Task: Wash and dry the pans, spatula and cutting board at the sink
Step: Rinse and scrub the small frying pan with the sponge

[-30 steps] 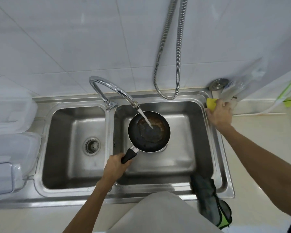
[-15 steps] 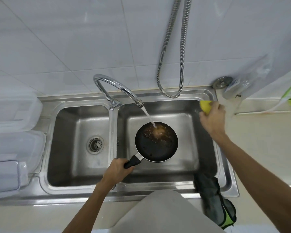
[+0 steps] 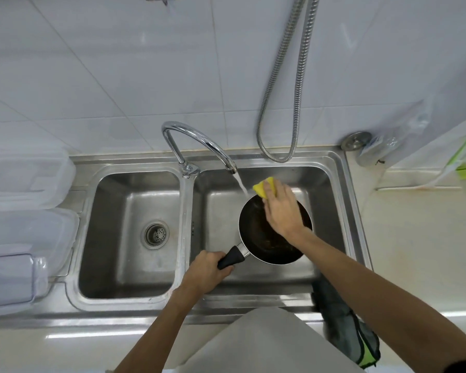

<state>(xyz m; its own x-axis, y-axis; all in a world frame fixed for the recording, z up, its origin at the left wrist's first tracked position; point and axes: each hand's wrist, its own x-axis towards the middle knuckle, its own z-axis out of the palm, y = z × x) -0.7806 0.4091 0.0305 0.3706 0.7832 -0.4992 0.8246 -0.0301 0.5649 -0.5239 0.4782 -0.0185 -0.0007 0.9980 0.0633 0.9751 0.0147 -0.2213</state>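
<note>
A small black frying pan (image 3: 258, 238) with brown residue hangs over the right basin of the steel double sink (image 3: 334, 168). My left hand (image 3: 205, 273) grips its black handle (image 3: 230, 259). My right hand (image 3: 281, 208) holds a yellow sponge (image 3: 264, 187) at the pan's far rim, and the hand covers part of the pan's inside. Water runs from the curved tap (image 3: 199, 141) down to the pan's far edge beside the sponge.
A dark cloth with green trim (image 3: 347, 329) hangs over the sink's front right edge. Clear plastic containers (image 3: 24, 211) stand left of the sink. A metal hose (image 3: 293, 90) loops down the tiled wall. A plastic bag (image 3: 382, 146) and a green-and-white tool (image 3: 460, 162) lie at the right.
My right hand has brought the sponge from the sink's back right corner onto the pan. My left hand has shifted the pan to the right and nearer the front of the basin.
</note>
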